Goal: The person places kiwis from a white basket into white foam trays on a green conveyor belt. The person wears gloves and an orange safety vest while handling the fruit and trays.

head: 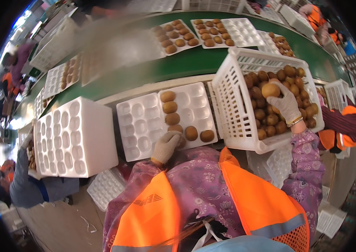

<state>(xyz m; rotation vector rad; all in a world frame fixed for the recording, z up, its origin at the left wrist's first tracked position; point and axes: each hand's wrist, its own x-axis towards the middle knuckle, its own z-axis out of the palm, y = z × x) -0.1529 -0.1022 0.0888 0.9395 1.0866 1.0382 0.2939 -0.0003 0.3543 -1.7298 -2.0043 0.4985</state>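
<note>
My gloved right hand (285,102) is over a white plastic crate (233,104) full of brown kiwifruit (272,119), its fingers closed around one kiwifruit (271,90). In front of me lies a white moulded foam tray (140,126) with two halves. Its right half holds a column of kiwifruit (172,119) and more along the near edge; the left half has bare hollows. My gloved left hand (166,146) rests at the near edge of that tray, touching or beside the lowest fruit of the column. Whether it grips one is hidden by the fingers.
A tall stack of white foam trays (99,138) stands at the left. Beyond runs a green conveyor belt (178,67) carrying trays of kiwifruit (214,33). Loose trays (107,189) lie low beside me. A co-worker in grey sleeves (23,179) is at the far left, another in an orange vest (351,126) at right.
</note>
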